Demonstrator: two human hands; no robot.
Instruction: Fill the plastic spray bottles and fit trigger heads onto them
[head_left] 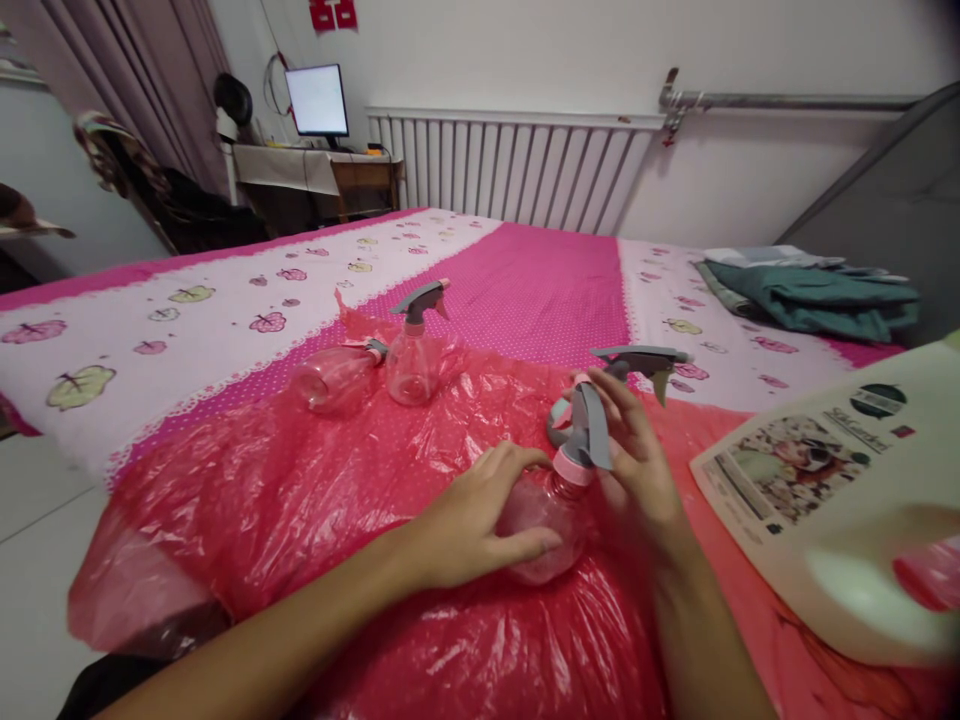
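Observation:
A clear spray bottle [551, 550] with a pink collar stands slightly tilted on the crinkled red plastic sheet [337, 510]. My left hand [480, 525] wraps round its body, thumb in front. Around the bottle's grey trigger head [594, 425], just above the collar, curl the fingers of my right hand [637, 470]. Behind that hand shows another grey trigger head [637, 358], its lower part hidden. Farther left, a second spray bottle [411, 370] stands upright, and a third bottle [334, 380] lies on its side next to it.
At the right sits a large cream jug [750, 520] with a printed label. Folded dark green cloth [817, 295] lies on the pink patterned bed [540, 270]. Beyond the bed are a radiator [510, 165] and a desk with a lit monitor [316, 100].

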